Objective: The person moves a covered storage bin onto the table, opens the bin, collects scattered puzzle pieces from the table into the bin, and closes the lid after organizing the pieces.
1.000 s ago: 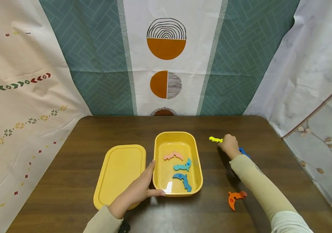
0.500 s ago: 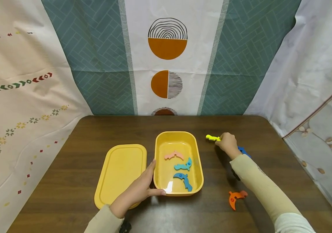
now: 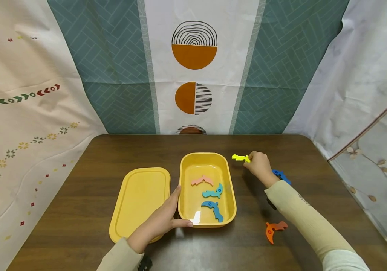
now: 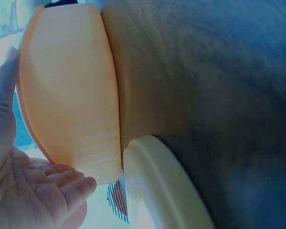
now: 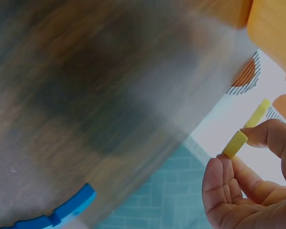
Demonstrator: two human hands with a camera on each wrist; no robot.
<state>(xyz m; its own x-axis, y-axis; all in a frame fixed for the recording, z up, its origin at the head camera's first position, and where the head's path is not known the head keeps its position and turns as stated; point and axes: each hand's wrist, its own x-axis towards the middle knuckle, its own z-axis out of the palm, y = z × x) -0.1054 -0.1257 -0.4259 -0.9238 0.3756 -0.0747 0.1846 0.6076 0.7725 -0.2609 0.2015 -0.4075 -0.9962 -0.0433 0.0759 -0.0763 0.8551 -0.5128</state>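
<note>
My right hand [image 3: 260,168] pinches a small yellow toy knife [image 3: 240,158] between thumb and fingertips, above the table to the right of the yellow box [image 3: 207,226]. In the right wrist view part of the yellow piece sticks out past the thumb, and the fingers hide the rest. My left hand [image 3: 161,222] holds the box at its near left corner, thumb along the front side and fingers along the left side. Inside the box lie a pink toy knife [image 3: 202,180], a turquoise one [image 3: 213,192] and a blue one [image 3: 214,210], spaced apart.
A yellow lid [image 3: 140,203] lies flat left of the box, partly beneath the left forearm. Behind the right wrist lies a darker blue toy knife [image 3: 281,176]. An orange one [image 3: 274,230] sits nearer the front on the brown table [image 3: 112,150]. Curtains hang behind.
My right hand has moved left toward the box with the yellow toy knife, exposing more of the darker blue one. The left hand and box stay put.
</note>
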